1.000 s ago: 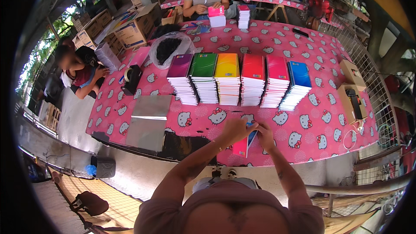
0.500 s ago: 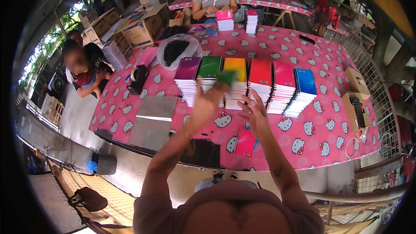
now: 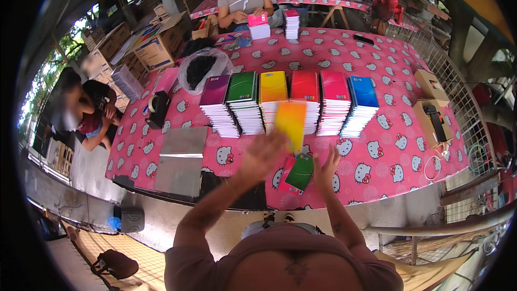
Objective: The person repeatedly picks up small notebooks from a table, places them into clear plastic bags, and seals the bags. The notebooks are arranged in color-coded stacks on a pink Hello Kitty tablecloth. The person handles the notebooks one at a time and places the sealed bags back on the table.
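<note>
My left hand [image 3: 265, 153] grips a yellow-orange notebook [image 3: 292, 124], tilted and slightly blurred, in front of the stacks. With fingers spread, my right hand [image 3: 326, 168] is beside a small loose pile; a green notebook [image 3: 300, 172] lies on top, over a pink notebook [image 3: 286, 179]. Behind both hands stand spiral notebook stacks in a row: purple [image 3: 215, 89], green [image 3: 243, 86], yellow [image 3: 273, 85], red [image 3: 305, 85], pink [image 3: 335, 87] and blue [image 3: 363, 91]. The held notebook partly covers the yellow and red stacks.
A pink patterned cloth covers the table [image 3: 377, 167]. Left are a tape dispenser [image 3: 158, 110], grey boards [image 3: 182, 156] and a plastic bag [image 3: 203, 70] of black material. Open cardboard boxes [image 3: 432, 109] stand right. A person [image 3: 245, 5] handles notebooks across the table; others sit at left.
My left hand held a green notebook over the stacks; that now lies on the small pile, and the hand grips a yellow-orange one. My right hand came down nearer the pile.
</note>
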A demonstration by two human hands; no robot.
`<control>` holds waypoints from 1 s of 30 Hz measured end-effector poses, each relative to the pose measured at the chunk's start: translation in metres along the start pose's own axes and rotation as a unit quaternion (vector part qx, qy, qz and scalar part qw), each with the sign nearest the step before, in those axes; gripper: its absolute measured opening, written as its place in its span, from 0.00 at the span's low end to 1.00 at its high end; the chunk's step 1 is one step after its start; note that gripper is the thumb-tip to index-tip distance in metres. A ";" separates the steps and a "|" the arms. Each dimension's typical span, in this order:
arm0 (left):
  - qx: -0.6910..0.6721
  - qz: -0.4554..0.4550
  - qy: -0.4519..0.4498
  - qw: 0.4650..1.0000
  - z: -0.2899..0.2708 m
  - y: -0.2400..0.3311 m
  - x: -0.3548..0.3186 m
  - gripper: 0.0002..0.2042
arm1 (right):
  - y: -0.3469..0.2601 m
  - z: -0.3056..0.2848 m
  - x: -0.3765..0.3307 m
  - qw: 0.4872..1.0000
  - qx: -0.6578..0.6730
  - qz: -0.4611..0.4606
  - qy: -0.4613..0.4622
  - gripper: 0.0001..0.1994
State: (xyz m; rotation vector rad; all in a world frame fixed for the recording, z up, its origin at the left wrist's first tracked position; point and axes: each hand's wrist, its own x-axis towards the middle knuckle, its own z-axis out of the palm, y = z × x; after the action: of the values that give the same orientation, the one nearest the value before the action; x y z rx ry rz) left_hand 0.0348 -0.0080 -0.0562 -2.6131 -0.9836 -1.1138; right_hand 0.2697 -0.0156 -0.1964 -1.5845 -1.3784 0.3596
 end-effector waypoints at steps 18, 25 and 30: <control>-0.058 -0.121 0.178 0.975 -0.002 -0.018 0.077 0.12 | -0.031 -0.100 0.076 0.959 0.277 -0.057 0.026 0.13; -0.078 -0.015 -0.177 0.981 0.053 0.028 -0.106 0.20 | 0.042 -0.018 0.002 0.922 0.325 0.030 -0.209 0.12; 0.129 -0.014 -0.049 0.990 0.035 -0.038 -0.030 0.30 | -0.048 -0.012 0.060 0.954 0.263 -0.057 -0.134 0.09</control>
State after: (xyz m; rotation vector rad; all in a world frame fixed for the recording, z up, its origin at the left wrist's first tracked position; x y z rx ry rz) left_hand 0.0167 0.0190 -0.1060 -2.4714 -1.1045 -0.8084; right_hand 0.2693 0.0258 -0.1310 -1.0377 -1.4178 0.8217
